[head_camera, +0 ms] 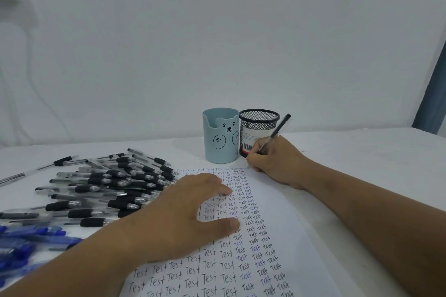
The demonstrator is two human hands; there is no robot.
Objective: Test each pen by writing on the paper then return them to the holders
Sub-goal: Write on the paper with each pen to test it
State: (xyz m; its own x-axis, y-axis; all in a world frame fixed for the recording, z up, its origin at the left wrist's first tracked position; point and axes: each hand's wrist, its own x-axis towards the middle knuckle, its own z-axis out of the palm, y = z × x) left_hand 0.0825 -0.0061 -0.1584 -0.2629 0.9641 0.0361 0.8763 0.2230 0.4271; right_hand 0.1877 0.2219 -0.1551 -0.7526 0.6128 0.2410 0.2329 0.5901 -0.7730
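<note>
Two hands at work — left hand (193, 214) spread flat, steadying the paper (277, 224); right hand (272, 161) pinches a pen (274, 136), tip at the top row — writing.

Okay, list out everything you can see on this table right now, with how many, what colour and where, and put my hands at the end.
paper: one, white, filled with columns of the word "Test", centre and near right of the table
black pens: a large pile, too many to count, clear barrels with black rubber sleeves, left of the paper
blue pens: a smaller pile, blurred, count unclear, near left edge
bear holder: one, light blue with a bear face, behind the paper
mesh holder: one, black wire with a barcode label, touching the right side of the bear holder
table: one, white
pen in use: one, clear with black cap, tip at the paper's top edge
left hand: flat on the paper
right hand: holds the pen in use
</note>
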